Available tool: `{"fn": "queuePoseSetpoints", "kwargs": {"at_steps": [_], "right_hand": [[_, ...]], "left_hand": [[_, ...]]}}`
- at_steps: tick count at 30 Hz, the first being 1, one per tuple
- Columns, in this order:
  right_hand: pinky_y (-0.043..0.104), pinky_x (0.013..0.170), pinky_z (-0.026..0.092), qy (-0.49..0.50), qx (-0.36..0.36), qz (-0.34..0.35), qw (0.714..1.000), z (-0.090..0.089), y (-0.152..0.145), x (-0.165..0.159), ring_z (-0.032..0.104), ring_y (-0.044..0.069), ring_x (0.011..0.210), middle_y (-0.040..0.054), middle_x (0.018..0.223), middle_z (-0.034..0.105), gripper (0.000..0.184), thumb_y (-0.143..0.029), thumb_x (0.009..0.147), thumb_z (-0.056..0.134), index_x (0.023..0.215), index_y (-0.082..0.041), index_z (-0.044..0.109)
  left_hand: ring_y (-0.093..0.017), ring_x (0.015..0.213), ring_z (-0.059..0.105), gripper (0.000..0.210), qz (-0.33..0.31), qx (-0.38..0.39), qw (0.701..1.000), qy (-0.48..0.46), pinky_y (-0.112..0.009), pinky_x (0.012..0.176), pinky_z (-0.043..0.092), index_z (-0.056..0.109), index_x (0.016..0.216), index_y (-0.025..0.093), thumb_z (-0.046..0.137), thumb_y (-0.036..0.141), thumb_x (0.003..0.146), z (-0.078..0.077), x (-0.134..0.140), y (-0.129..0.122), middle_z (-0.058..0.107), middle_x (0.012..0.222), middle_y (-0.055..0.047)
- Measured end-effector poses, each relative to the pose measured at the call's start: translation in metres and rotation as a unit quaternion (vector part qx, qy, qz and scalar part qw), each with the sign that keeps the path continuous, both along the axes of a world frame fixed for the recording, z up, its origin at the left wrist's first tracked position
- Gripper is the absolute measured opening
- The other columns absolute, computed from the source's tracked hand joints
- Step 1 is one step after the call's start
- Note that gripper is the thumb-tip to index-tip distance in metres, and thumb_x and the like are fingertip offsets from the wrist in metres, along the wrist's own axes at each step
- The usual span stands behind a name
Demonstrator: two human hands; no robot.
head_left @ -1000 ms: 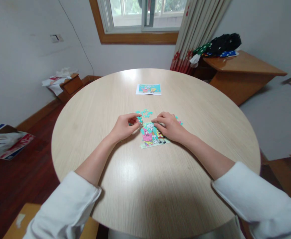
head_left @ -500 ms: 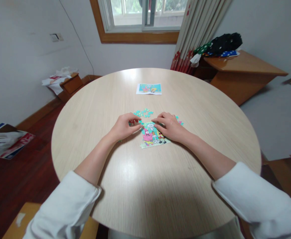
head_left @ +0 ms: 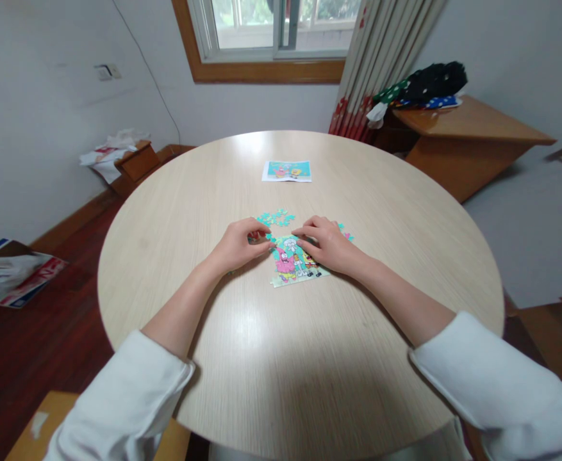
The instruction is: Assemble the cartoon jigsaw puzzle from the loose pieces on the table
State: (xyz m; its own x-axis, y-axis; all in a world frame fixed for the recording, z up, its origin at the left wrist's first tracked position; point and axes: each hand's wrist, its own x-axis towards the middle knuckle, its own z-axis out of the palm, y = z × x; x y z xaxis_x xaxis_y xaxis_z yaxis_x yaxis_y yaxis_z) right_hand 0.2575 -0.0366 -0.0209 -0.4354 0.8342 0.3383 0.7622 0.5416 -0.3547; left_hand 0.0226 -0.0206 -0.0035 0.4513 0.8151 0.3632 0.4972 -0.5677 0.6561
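Note:
A partly assembled jigsaw puzzle [head_left: 286, 264] lies flat on the table, showing a pink starfish and other cartoon figures on teal. At its upper left corner, my left hand [head_left: 242, 244] has thumb and forefinger closed around a small teal puzzle piece [head_left: 272, 239], partly hidden by the fingertips. My right hand [head_left: 326, 242] rests over the puzzle's right side, thumb and forefinger apart at the top edge, covering part of the yellow figure. Loose teal puzzle pieces [head_left: 281, 218] are scattered just beyond the puzzle, and more peek out behind the right hand.
A printed reference picture [head_left: 288, 171] lies farther back on the round wooden table [head_left: 175, 211]. Beyond the table stand a brown cabinet [head_left: 473, 121] with cloths on it at right and a small drawer unit [head_left: 137, 163] at left. A bag [head_left: 6, 272] sits on the floor.
Both hands stay nearly in place at the puzzle's top edge. The left fingertips have shifted very slightly; the whole view has drifted a little.

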Motion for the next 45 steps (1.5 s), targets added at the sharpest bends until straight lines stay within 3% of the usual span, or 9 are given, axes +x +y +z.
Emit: {"fn": "queuePoseSetpoints", "kwargs": {"at_steps": [15,22,29,34,45], "right_hand": [[0.038,0.080,0.037,0.015,-0.030,0.006,0.999,0.013,-0.006,-0.007,0.058,0.023,0.090,0.0077,0.090,0.063,0.011,-0.019,0.084,0.060,0.077,-0.019,0.068],[0.039,0.080,0.041,0.072,-0.003,0.022,0.997,0.009,-0.004,-0.006,0.058,0.022,0.088,0.0075,0.091,0.065,0.019,-0.024,0.089,0.055,0.100,-0.023,0.069],[0.040,0.084,0.044,0.116,0.003,0.110,0.987,0.016,-0.013,-0.012,0.055,0.021,0.089,0.0058,0.095,0.064,0.044,-0.021,0.092,0.049,0.135,-0.028,0.052],[0.041,0.088,0.044,0.097,-0.005,0.128,0.987,0.020,-0.016,-0.013,0.055,0.021,0.093,0.0055,0.098,0.064,0.045,-0.020,0.092,0.049,0.136,-0.032,0.051],[0.040,0.084,0.045,0.136,0.000,0.099,0.986,0.018,-0.014,-0.012,0.056,0.021,0.088,0.0050,0.095,0.068,0.035,-0.020,0.091,0.051,0.122,-0.029,0.063]], "left_hand": [[-0.011,0.064,0.057,0.025,0.012,-0.059,0.998,-0.028,-0.026,0.066,0.048,0.071,0.100,0.013,0.060,0.020,0.078,-0.003,0.006,-0.004,0.070,0.076,-0.005],[-0.009,0.060,0.052,0.027,0.005,-0.090,0.990,-0.107,-0.025,0.061,0.045,0.064,0.098,0.017,0.060,0.012,0.072,0.001,0.008,-0.004,0.067,0.074,-0.002],[-0.008,0.055,0.051,0.009,-0.026,-0.174,0.972,-0.155,-0.025,0.054,0.043,0.059,0.079,0.016,0.064,0.019,0.072,0.002,0.012,-0.006,0.061,0.068,-0.001],[-0.008,0.050,0.053,0.014,-0.039,-0.242,0.954,-0.173,-0.025,0.050,0.043,0.062,0.084,0.016,0.066,0.024,0.073,0.005,0.015,-0.011,0.061,0.064,0.000],[-0.009,0.055,0.057,0.020,-0.035,-0.265,0.942,-0.204,-0.025,0.053,0.048,0.060,0.087,0.016,0.069,0.020,0.070,0.009,0.017,-0.013,0.066,0.066,-0.001]]}}
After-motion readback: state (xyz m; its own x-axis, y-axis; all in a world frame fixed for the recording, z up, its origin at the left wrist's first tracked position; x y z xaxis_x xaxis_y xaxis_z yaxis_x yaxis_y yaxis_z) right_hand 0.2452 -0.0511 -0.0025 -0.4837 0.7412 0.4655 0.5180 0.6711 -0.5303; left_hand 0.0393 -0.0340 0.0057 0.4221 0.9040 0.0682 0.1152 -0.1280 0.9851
